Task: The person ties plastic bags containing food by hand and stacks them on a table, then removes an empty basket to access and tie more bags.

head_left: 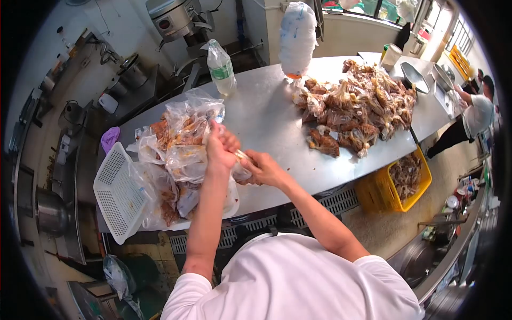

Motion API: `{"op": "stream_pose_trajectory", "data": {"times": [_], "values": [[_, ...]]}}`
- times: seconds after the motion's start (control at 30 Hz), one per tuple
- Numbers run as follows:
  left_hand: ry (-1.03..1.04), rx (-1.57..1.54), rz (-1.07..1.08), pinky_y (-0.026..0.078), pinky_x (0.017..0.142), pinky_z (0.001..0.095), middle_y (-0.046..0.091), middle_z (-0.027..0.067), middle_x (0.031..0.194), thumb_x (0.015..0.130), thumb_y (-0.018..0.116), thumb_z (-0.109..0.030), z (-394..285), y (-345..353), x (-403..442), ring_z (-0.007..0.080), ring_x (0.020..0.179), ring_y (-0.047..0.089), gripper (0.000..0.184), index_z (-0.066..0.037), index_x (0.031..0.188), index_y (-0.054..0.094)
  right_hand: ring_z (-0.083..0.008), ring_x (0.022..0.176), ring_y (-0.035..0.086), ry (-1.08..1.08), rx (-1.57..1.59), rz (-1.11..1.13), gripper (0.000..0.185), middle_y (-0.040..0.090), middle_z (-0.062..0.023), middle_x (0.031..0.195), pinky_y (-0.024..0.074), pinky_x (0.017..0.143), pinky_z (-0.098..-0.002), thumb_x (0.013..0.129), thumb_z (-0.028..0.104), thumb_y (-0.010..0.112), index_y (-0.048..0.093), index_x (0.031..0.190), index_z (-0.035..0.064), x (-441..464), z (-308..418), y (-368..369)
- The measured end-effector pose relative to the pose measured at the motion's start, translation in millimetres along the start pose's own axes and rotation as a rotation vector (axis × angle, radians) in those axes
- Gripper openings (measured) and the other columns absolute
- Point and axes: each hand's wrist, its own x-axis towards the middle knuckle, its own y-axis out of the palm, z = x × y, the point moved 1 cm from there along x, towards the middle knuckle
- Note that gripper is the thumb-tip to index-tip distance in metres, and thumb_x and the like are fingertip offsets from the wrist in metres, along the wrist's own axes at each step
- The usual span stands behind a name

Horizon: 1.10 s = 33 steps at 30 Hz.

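Note:
My left hand point(222, 146) is closed at the neck of a clear plastic bag point(241, 172), just right of a heap of open bags of reddish-brown food point(178, 133). My right hand point(262, 168) is closed on the same bag, its fingers pinching the plastic beside my left hand. The bag's contents are mostly hidden by my hands. A white perforated basket point(120, 194) leans at the heap's left side. Across the metal table lies a large pile of tied bags of brown food point(354, 106).
On the metal table point(256, 114) stand a bottle with a green label point(221, 72) and a tall white plastic-wrapped stack point(296, 42). A yellow crate point(381, 186) with bags sits below the right edge. Another person point(477, 114) stands at the far right.

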Motion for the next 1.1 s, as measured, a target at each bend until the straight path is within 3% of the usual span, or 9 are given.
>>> {"op": "stream_pose_trajectory", "data": {"times": [0.17,0.27,0.4,0.47,0.6,0.67,0.87,1.0,1.1], "values": [[0.667,0.647,0.091,0.042,0.052,0.0325,0.052,-0.0028,0.066,0.088,0.079,-0.029,-78.7,6.7,-13.0,0.0152,0.053,0.049,0.027,-0.011,0.093,0.06,-0.0232,0.055,0.062,-0.066,-0.255,-0.008,0.03,0.065,-0.0148,0.067,0.0507,0.055,-0.0388,0.102,0.028,0.059,0.066,0.106,0.0002,-7.0,6.2,16.6],[1.059,1.309,0.726,0.051,0.078,0.0362,0.067,0.0079,0.095,0.08,0.082,-0.018,-104.6,41.9,-68.9,0.0226,0.083,0.064,0.03,-0.009,0.099,0.062,-0.0265,0.063,0.067,0.127,-0.198,-0.021,0.026,0.067,-0.0154,0.07,0.0522,0.06,-0.0393,0.098,0.027,0.065,0.069,0.108,0.0033,-6.5,15.9,13.5],[1.159,1.691,1.032,0.052,0.075,0.0396,0.068,0.0097,0.089,0.079,0.08,-0.018,-69.5,-11.4,-48.2,0.03,0.082,0.067,0.03,-0.006,0.101,0.063,-0.0349,0.077,0.069,-0.309,-0.397,-0.011,0.028,0.072,-0.0171,0.086,0.0541,0.069,-0.0407,0.084,0.024,0.078,0.073,0.103,0.0045,-8.3,28.4,10.7],[0.403,1.76,1.157,0.051,0.067,0.0439,0.065,0.0084,0.073,0.087,0.075,-0.026,-72.7,-35.4,-20.4,0.0317,0.071,0.065,0.024,-0.007,0.099,0.066,-0.0246,0.073,0.065,-0.285,-0.643,0.101,0.024,0.067,-0.0136,0.08,0.0517,0.068,-0.0363,0.081,0.016,0.08,0.071,0.096,-0.0011,-8.9,32.6,0.4],[0.212,1.704,1.131,0.052,0.066,0.0417,0.059,0.0051,0.064,0.095,0.068,-0.03,-76.0,-39.8,-27.1,0.027,0.066,0.063,0.026,-0.005,0.098,0.067,-0.0305,0.077,0.062,-0.617,-0.832,-0.348,0.018,0.063,-0.012,0.082,0.0505,0.071,-0.038,0.075,0.009,0.079,0.073,0.09,0.0019,-11.5,14.3,-5.3],[-0.219,0.973,0.701,0.052,0.061,0.0362,0.059,0.0009,0.069,0.1,0.062,-0.032,-64.6,-37.4,-42.3,0.0198,0.059,0.057,0.03,-0.003,0.098,0.065,-0.0252,0.08,0.063,-0.316,-0.696,-0.397,0.016,0.063,-0.0101,0.089,0.0506,0.071,-0.0359,0.074,0.008,0.078,0.072,0.088,0.0026,-6.0,12.1,-3.8],[-0.53,0.068,0.819,0.052,0.067,0.0355,0.059,0.0046,0.079,0.102,0.056,-0.016,-1.2,-6.1,-118.1,0.0191,0.068,0.059,0.018,-0.001,0.099,0.065,-0.0068,0.086,0.059,-0.394,0.529,0.021,0.006,0.063,0.0013,0.096,0.0507,0.07,-0.0255,0.093,0.006,0.066,0.067,0.096,0.0012,-6.8,53.4,12.1],[-0.387,0.068,0.606,0.055,0.078,0.033,0.069,0.0086,0.093,0.091,0.069,-0.008,-17.0,-16.1,-68.8,0.0192,0.08,0.067,0.018,-0.002,0.108,0.065,-0.0139,0.09,0.063,-0.537,-0.118,-0.147,0.016,0.065,-0.0031,0.098,0.0536,0.078,-0.0289,0.087,0.011,0.074,0.069,0.095,-0.0008,-7.5,42.0,4.2],[-0.053,0.455,0.608,0.054,0.081,0.0261,0.073,0.0089,0.098,0.09,0.074,-0.007,-22.9,-28.0,-31.6,0.0162,0.088,0.069,0.014,0.002,0.102,0.072,-0.0127,0.085,0.063,-0.228,0.126,-0.267,0.011,0.069,-0.0041,0.093,0.0528,0.077,-0.029,0.089,0.009,0.068,0.069,0.095,0.0007,-6.3,20.0,0.9]]}}
